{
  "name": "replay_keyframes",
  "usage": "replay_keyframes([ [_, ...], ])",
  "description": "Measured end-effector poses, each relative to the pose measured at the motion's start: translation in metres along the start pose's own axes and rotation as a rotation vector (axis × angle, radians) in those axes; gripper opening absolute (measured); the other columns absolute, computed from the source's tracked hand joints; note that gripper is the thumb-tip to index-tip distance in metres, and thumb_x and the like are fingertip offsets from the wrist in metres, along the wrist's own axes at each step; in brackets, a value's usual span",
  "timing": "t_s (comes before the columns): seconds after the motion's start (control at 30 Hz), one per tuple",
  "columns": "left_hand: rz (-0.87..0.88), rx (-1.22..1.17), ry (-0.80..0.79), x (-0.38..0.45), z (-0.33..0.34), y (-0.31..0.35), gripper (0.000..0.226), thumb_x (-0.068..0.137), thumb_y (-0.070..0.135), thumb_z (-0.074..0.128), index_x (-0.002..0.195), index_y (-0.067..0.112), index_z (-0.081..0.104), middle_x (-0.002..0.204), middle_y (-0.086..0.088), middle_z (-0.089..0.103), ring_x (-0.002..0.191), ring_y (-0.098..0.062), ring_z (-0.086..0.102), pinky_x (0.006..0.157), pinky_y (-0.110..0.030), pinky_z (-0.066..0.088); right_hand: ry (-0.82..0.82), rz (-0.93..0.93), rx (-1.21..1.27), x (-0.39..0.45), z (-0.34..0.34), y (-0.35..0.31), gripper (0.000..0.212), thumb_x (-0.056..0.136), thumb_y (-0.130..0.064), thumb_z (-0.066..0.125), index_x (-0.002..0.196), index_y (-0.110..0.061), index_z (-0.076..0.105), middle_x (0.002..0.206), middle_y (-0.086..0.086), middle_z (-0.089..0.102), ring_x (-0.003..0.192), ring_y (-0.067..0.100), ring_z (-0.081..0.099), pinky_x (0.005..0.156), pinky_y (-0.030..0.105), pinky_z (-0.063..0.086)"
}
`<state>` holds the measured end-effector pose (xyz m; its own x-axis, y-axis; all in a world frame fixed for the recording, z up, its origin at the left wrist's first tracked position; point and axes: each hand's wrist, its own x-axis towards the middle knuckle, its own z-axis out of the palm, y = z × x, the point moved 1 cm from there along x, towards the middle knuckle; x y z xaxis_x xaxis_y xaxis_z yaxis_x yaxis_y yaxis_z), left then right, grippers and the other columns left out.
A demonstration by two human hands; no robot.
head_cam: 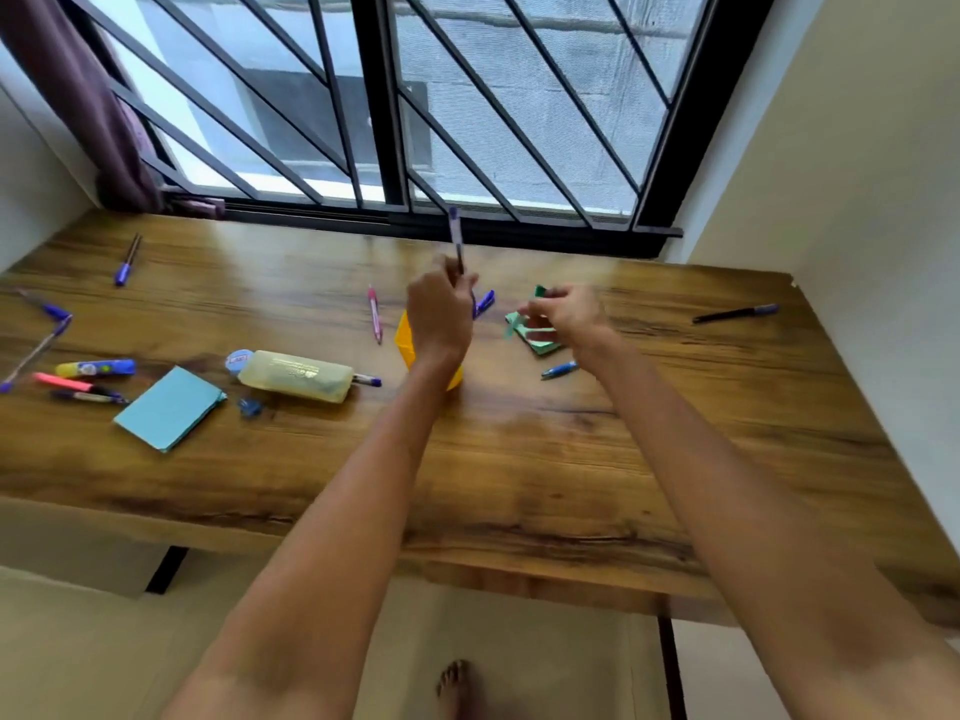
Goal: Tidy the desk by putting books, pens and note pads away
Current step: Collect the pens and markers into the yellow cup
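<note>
Bare toes of one foot (pixel 453 683) show on the pale floor at the near edge, below two forearms stretched over a wooden desk (pixel 545 459) set under a barred window (pixel 395 106); the left hand (pixel 439 314) pinches a purple pen (pixel 456 239) upright, fingers curled round its lower end, above a yellow note pad (pixel 404 339) half hidden by the wrist; the right hand (pixel 566 314) grips a green note pad (pixel 540 343) at mid-desk, fingers curled on its far edge, though blur hides the exact hold; a blue pen (pixel 560 369) lies just near of that pad, a pink pen (pixel 374 314) just left of the yellow one, and a black pen (pixel 735 313) well apart at the right; further left lie a translucent yellow pencil case (pixel 296 376), a light blue note pad (pixel 169 409) and a cluster of markers (pixel 91 379); more purple pens (pixel 127 259) are scattered toward the far left corner beside a purple curtain (pixel 83 96).
</note>
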<state>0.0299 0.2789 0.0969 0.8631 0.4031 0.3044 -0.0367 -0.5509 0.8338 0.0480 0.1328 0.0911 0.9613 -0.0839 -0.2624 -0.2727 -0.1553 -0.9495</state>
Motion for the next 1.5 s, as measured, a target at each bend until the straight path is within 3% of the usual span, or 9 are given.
replay_keyframes([
  [0.1,-0.046,0.118,0.004,0.009,-0.016,-0.023,0.02,0.086,0.018,0.066,0.1,0.005,0.065,0.098,-0.017,0.072,0.097,-0.033,0.066,0.088,-0.039,0.049,-0.001,-0.252,-0.15,0.001,0.043,-0.017,0.01,0.078,-0.004,0.074,0.071,-0.003,0.067,0.065,0.01,0.062,0.047,0.008,0.06,0.05,0.024,0.053],
  [0.23,-0.141,0.299,-0.048,0.01,-0.02,-0.058,0.029,0.09,0.032,0.06,0.101,0.007,0.068,0.105,-0.019,0.069,0.111,-0.037,0.058,0.092,-0.046,0.045,-0.039,-0.406,-0.688,0.009,0.084,-0.014,0.022,0.076,-0.023,0.077,0.092,-0.007,0.075,0.084,0.012,0.069,0.082,0.023,0.063,0.065,0.028,0.041],
  [0.4,-0.111,0.414,-0.097,0.003,-0.021,-0.068,0.03,0.089,0.03,0.063,0.108,0.008,0.07,0.12,-0.014,0.06,0.12,-0.033,0.043,0.095,-0.043,0.039,-0.039,-0.466,-1.108,0.006,0.102,0.001,0.021,0.085,-0.018,0.064,0.104,-0.01,0.069,0.108,0.013,0.065,0.113,0.031,0.051,0.086,0.037,0.043],
  [0.6,-0.055,0.488,0.01,-0.008,-0.018,-0.061,0.046,0.088,0.033,0.064,0.123,0.004,0.057,0.129,-0.018,0.052,0.119,-0.036,0.044,0.094,-0.043,0.039,-0.014,-0.409,-0.87,0.004,0.09,-0.002,0.02,0.079,-0.022,0.07,0.095,-0.011,0.076,0.097,0.015,0.071,0.1,0.032,0.062,0.076,0.034,0.05],
  [0.73,0.198,0.553,0.237,-0.016,-0.001,-0.038,0.035,0.08,0.032,0.065,0.105,0.008,0.058,0.103,-0.014,0.058,0.1,-0.035,0.055,0.087,-0.041,0.039,0.24,-0.27,-0.701,0.008,0.041,0.001,0.02,0.081,-0.018,0.066,0.097,-0.009,0.075,0.101,0.018,0.071,0.096,0.033,0.066,0.077,0.033,0.051],
  [0.87,0.406,0.294,-0.094,-0.033,0.044,-0.006,0.019,0.082,0.02,0.068,0.096,0.006,0.066,0.095,-0.014,0.065,0.093,-0.032,0.058,0.084,-0.038,0.041,0.461,-0.17,-0.976,0.0,-0.017,0.031,0.023,0.089,-0.004,0.047,0.1,-0.001,0.066,0.107,0.019,0.067,0.102,0.037,0.062,0.08,0.038,0.05],
  [1.0,0.409,0.478,-0.532,-0.054,0.103,-0.001,0.026,0.091,0.017,0.058,0.111,0.002,0.064,0.113,-0.015,0.063,0.108,-0.03,0.053,0.088,-0.036,0.04,0.454,-0.014,-1.162,-0.008,-0.057,0.063,0.027,0.09,-0.006,0.044,0.108,-0.004,0.064,0.113,0.018,0.066,0.108,0.037,0.061,0.088,0.039,0.05],
  [1.17,0.508,0.686,-0.595,-0.072,0.134,-0.002,0.031,0.094,0.001,0.037,0.12,0.002,0.054,0.119,-0.016,0.061,0.112,-0.032,0.053,0.088,-0.038,0.045,0.422,0.043,-1.208,-0.013,-0.077,0.084,0.021,0.09,-0.007,0.053,0.107,-0.004,0.065,0.109,0.016,0.068,0.104,0.033,0.064,0.082,0.037,0.053],
  [1.5,0.475,0.838,-0.75,-0.072,0.151,-0.003,0.035,0.096,0.004,0.04,0.129,-0.004,0.047,0.127,-0.02,0.053,0.118,-0.036,0.05,0.095,-0.039,0.044,0.391,0.034,-1.13,-0.005,-0.073,0.088,0.027,0.094,-0.009,0.043,0.108,0.0,0.064,0.114,0.022,0.065,0.107,0.039,0.061,0.084,0.039,0.05],
])
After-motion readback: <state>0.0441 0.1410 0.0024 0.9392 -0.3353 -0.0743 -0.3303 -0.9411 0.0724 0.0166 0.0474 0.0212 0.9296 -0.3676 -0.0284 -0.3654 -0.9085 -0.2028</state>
